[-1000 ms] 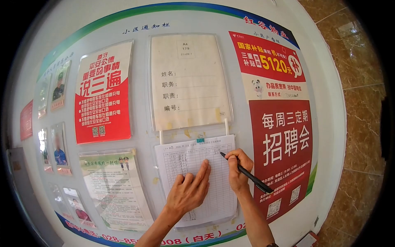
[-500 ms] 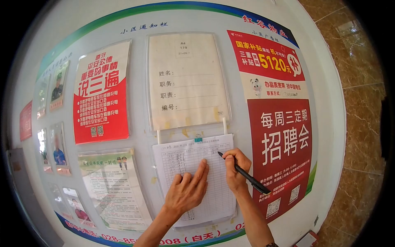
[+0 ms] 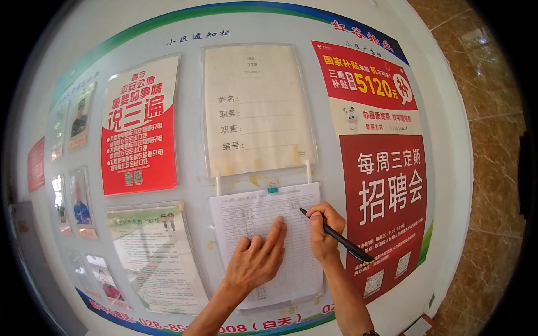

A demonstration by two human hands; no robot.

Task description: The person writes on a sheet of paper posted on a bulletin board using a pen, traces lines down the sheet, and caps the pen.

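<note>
A black pen (image 3: 346, 245) is gripped in my right hand (image 3: 324, 234), its tip at the right-hand columns of a printed form (image 3: 300, 274), near the top rows. The form is a white sheet with a table, partly filled with handwriting, hanging on the wall board. My left hand (image 3: 255, 260) lies against the sheet with the index finger stretched upward and the other fingers slightly bent. It covers part of the middle rows. A small teal clip or tape (image 3: 272, 190) sits at the sheet's top edge.
Above the form is a yellowed name-card page in a clear sleeve (image 3: 258, 106). A red-and-white poster (image 3: 140, 151) and a green-headed letter (image 3: 154, 257) are on the left, with portrait photos beyond. Dark red recruitment poster (image 3: 386, 185) on the right; brown tiles (image 3: 482, 168) beyond the board.
My right hand and the pen tip have shifted slightly down and right on the form. My left hand keeps its place on the sheet.
</note>
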